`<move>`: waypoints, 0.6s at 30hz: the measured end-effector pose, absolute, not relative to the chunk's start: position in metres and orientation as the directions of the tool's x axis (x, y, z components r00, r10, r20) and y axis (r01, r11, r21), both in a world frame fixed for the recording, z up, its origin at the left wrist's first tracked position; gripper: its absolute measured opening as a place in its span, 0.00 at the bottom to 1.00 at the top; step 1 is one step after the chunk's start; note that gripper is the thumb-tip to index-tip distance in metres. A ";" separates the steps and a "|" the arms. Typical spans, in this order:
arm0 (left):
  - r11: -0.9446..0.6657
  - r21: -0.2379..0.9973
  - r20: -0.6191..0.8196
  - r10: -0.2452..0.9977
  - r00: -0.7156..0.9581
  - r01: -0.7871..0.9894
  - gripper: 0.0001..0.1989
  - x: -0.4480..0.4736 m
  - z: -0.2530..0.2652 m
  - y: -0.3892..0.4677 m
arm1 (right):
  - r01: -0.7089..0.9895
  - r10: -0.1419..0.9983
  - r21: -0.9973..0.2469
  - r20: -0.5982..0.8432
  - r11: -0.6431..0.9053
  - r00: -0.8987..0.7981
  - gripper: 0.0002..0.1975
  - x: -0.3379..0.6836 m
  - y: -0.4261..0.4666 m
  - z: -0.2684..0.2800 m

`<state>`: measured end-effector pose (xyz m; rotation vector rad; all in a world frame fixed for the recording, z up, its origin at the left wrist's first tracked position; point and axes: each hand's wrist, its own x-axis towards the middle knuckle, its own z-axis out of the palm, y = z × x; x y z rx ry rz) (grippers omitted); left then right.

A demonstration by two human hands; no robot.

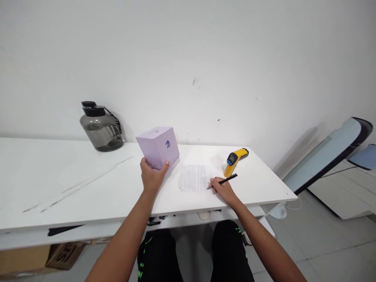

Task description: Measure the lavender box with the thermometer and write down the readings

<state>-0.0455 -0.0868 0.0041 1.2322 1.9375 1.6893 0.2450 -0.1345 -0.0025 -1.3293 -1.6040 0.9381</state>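
We note the left arm extended forward, left hand (153, 175) clamped by thumb and fingers around the lower near corner of a lilac box (158, 147), left of a written sheet (192, 177) on the white surface (264, 176). Right forearm angles inward; right hand (221, 189) low, fingers pinched on a black pen (230, 178), tip down at the sheet.

Left of box (155, 149), room to pass over table (73, 176); bottle (102, 135) blocks farther back. Right: flat paper (192, 178) passable above, then right hand (221, 190), pen (230, 178), thermometer (235, 157) obstruct. Behind: wall (176, 58).
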 end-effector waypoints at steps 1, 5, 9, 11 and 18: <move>-0.053 0.912 0.307 0.745 -0.593 0.407 0.48 -0.046 0.004 -0.087 | 0.366 0.986 -0.916 0.137 0.163 -0.096 0.21 0.245 -0.134 -0.002; -0.046 0.914 0.302 0.742 -0.599 0.404 0.48 -0.046 0.004 -0.086 | 0.355 0.982 -0.917 0.153 0.181 -0.107 0.22 0.245 -0.135 -0.001; -0.039 0.912 0.298 0.746 -0.595 0.408 0.47 -0.046 0.005 -0.086 | 0.286 0.971 -0.935 0.167 0.211 -0.173 0.22 0.247 -0.138 -0.001; -0.032 0.909 0.297 0.748 -0.594 0.415 0.47 -0.046 0.005 -0.086 | 0.238 0.971 -0.946 0.192 0.221 -0.139 0.23 0.249 -0.139 -0.001; -0.115 0.921 0.318 0.772 -0.550 0.371 0.46 -0.048 0.000 -0.081 | 0.227 0.975 -0.949 0.202 0.217 -0.088 0.23 0.247 -0.136 -0.004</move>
